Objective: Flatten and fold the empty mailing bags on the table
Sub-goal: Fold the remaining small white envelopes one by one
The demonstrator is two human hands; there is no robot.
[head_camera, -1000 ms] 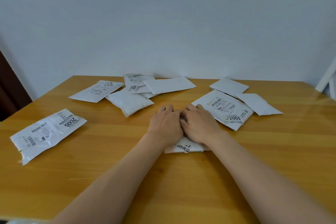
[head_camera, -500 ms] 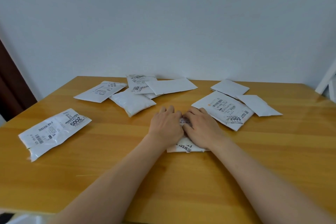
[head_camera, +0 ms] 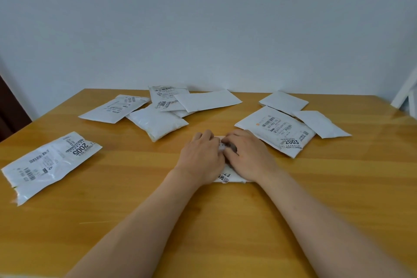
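Both hands (head_camera: 225, 156) flat on folded mailing bag (head_camera: 226, 178).

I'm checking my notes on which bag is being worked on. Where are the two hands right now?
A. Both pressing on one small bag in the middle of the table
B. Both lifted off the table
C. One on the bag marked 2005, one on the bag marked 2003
A: the left hand and right hand lie side by side on the small bag, apart from the 2005 bag and 2003 bag.

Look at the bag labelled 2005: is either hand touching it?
No: the bag labelled 2005 lies apart at the table's left, while the left hand and right hand press a bag at the centre.
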